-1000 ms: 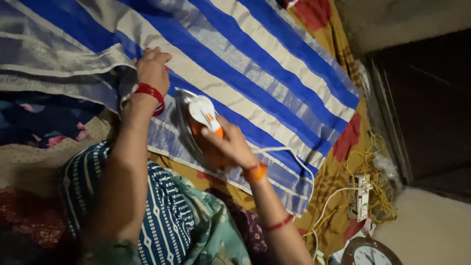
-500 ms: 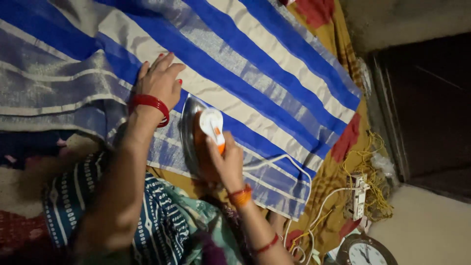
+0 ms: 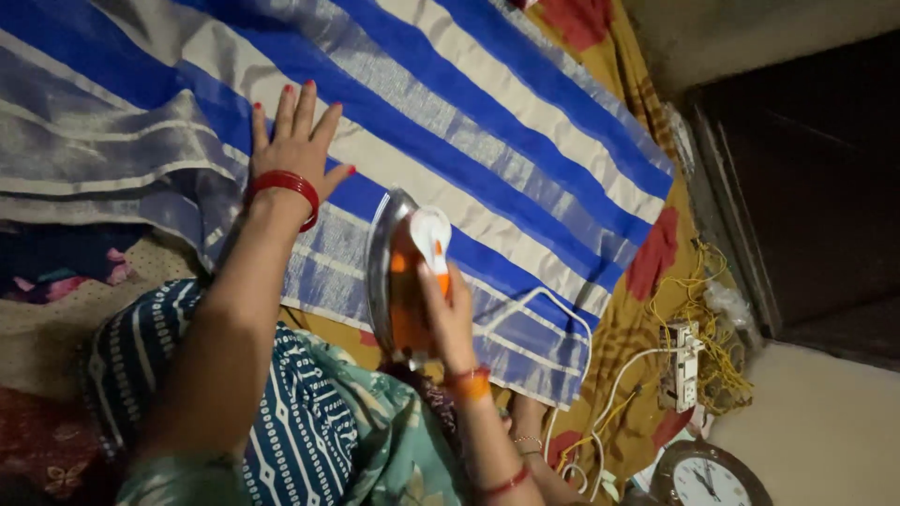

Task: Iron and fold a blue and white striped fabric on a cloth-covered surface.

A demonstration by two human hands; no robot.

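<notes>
A blue, white and silver striped cloth [image 3: 487, 122] lies spread across the surface. My left hand [image 3: 295, 145], with a red bangle at the wrist, rests flat on it, fingers spread. My right hand [image 3: 448, 314] grips the handle of an orange and white clothes iron [image 3: 405, 272]. The iron sits on the near edge of the cloth, just right of my left hand, its metal soleplate partly showing. Its white cord [image 3: 539, 305] loops over the cloth toward the right.
A yellow sheet with red patches [image 3: 647, 262] lies under the cloth. A white power strip [image 3: 682, 364] with yellow and white wires sits at the right. A round wall clock [image 3: 708, 478] lies at the lower right. Bunched folds of cloth [image 3: 84, 159] lie at the left.
My left hand slid further up over the cloth and spread flat. The iron in my right hand shifted a little right and toward the cloth's near edge.
</notes>
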